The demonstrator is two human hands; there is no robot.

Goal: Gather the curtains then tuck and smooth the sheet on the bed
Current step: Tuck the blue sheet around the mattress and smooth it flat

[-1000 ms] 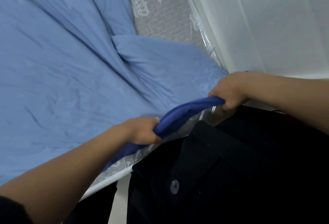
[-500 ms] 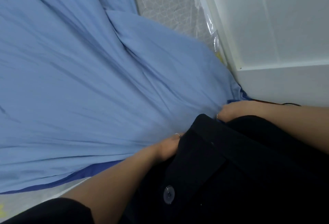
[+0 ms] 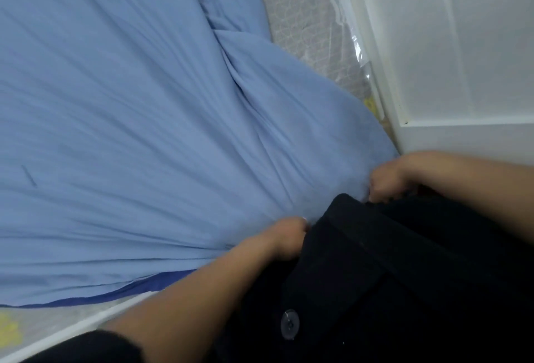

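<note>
A light blue sheet (image 3: 138, 131) covers most of the bed, with creases fanning out from its near corner. A darker blue hem (image 3: 138, 290) runs along its near edge. My left hand (image 3: 284, 240) and my right hand (image 3: 387, 180) both sit at that corner, fingers curled down over the sheet's edge. The fingertips and the gripped cloth are hidden behind my black garment (image 3: 390, 276). No curtain is in view.
The grey patterned mattress (image 3: 306, 16) in clear plastic wrap lies bare at the top right, beside a white panelled wall (image 3: 448, 45). A white bed frame edge (image 3: 72, 331) runs along the bottom left.
A second ago both hands held the dark hem up above the mattress corner. They have since drawn it down over the edge, pulling the sheet taut, and now stay low at the corner.
</note>
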